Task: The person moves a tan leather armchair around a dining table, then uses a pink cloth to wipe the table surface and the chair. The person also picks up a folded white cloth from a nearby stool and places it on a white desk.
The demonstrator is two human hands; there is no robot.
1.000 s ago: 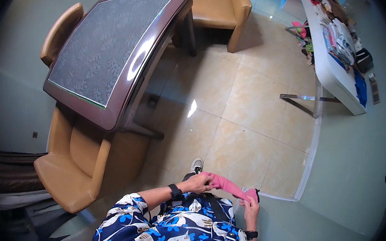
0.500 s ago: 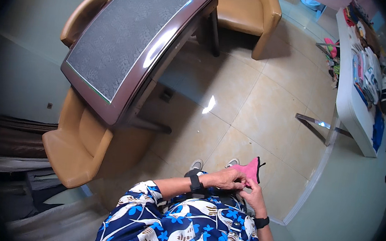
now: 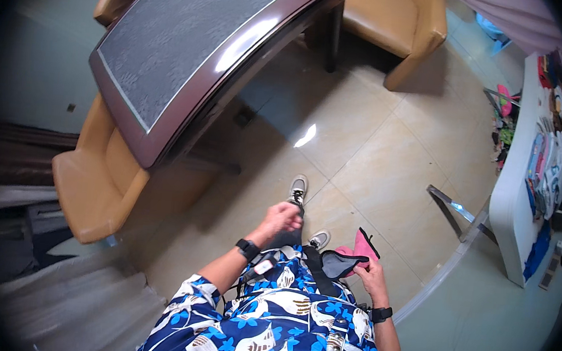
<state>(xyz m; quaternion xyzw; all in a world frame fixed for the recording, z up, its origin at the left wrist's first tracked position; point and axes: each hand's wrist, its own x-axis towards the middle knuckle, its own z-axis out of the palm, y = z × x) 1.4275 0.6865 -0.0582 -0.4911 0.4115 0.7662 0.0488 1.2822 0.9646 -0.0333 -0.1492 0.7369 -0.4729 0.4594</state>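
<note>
My right hand [image 3: 372,280] pinches the edge of a pink cloth piece [image 3: 368,245] with black trim. The cloth hangs partly open in front of my body and shows a dark grey inside [image 3: 340,265]. I cannot make out its exact kind. My left hand [image 3: 282,217] is away from the cloth, above my left leg, with its fingers curled in and slightly blurred. Nothing shows in it. A black band [image 3: 248,249] sits on my left wrist and another black band [image 3: 381,314] on my right.
A dark wooden table [image 3: 197,98] with a grey top stands ahead on the left, with tan armchairs [image 3: 103,180] around it. At the right, a white table [image 3: 519,163] on metal legs [image 3: 450,207] bears folded clothes [image 3: 548,173]. Pale curtains [image 3: 78,311] hang at lower left.
My left hand has let go of the pink cloth and moved left and forward. The cloth has opened, showing its grey inside. My left foot has stepped forward.
</note>
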